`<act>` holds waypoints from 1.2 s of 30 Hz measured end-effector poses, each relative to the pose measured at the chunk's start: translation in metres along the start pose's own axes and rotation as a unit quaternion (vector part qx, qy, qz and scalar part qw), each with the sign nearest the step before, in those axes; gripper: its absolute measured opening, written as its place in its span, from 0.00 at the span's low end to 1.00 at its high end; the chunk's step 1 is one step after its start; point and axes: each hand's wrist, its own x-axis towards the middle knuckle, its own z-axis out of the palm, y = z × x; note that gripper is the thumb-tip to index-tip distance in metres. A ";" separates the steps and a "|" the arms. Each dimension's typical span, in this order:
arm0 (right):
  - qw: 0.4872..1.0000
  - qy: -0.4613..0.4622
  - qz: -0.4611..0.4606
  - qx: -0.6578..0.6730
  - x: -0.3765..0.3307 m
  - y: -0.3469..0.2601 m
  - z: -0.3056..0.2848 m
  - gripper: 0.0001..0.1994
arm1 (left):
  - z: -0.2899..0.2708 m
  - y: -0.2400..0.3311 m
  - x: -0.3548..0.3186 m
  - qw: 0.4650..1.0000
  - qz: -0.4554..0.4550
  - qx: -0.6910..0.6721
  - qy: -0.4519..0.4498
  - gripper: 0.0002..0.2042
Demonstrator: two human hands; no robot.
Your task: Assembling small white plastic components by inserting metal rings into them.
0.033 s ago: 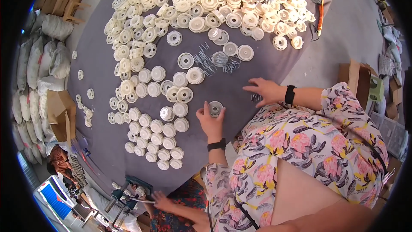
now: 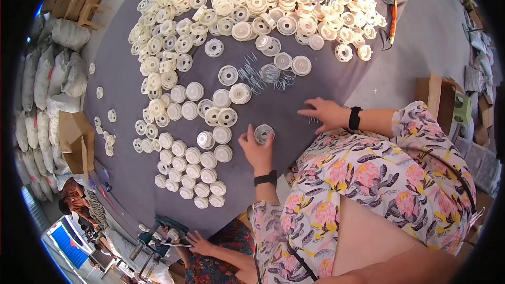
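Note:
My left hand (image 2: 257,148) holds a round, pale plastic cap (image 2: 264,134) on the grey cloth, index finger and thumb at its rim. The cap's hollow, ringed side faces up. To the right my right hand (image 2: 325,113) is palm down with fingers apart. Under its fingers a few metal coil springs (image 2: 313,121) partly show; whether the fingers touch them I cannot tell. Farther off lies a loose bunch of springs (image 2: 252,76), with another spring cluster (image 2: 281,78) beside it. Left of my left hand stand rows of white domed caps (image 2: 192,171).
A big heap of cream plastic rings (image 2: 210,10) covers the table's far side. A brush with an orange handle (image 2: 393,21) lies at the far right edge. A co-worker's hand (image 2: 202,244) is near a metal device (image 2: 158,239) at lower left. Cardboard box (image 2: 76,139) stands left.
My right hand has sunk slightly toward the springs, and less of them shows. The co-worker's hand has shifted a little. The cap by my left hand stays in about the same place.

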 end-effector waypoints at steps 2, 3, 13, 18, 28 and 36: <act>0.998 -0.051 -0.014 -0.024 -0.006 0.000 0.010 0.32 | -0.006 -0.012 0.013 0.997 0.030 0.014 0.070 0.28; 0.999 -0.048 -0.010 -0.023 -0.007 0.005 0.019 0.32 | -0.009 -0.016 0.023 0.997 0.034 0.014 0.066 0.28; 0.815 -0.027 0.294 0.499 0.039 0.012 0.018 0.18 | -0.005 0.007 0.057 0.982 0.092 0.113 0.124 0.34; 0.668 -0.039 0.340 0.661 0.055 -0.001 0.013 0.17 | 0.042 0.032 0.021 0.980 0.129 0.146 -0.043 0.34; 0.656 -0.112 0.297 0.684 0.074 -0.031 0.011 0.22 | 0.044 0.031 0.006 0.980 0.145 -0.128 -0.041 0.27; 0.754 -0.043 0.322 0.570 0.068 0.001 0.002 0.18 | 0.022 0.033 0.020 0.994 0.102 0.048 -0.007 0.22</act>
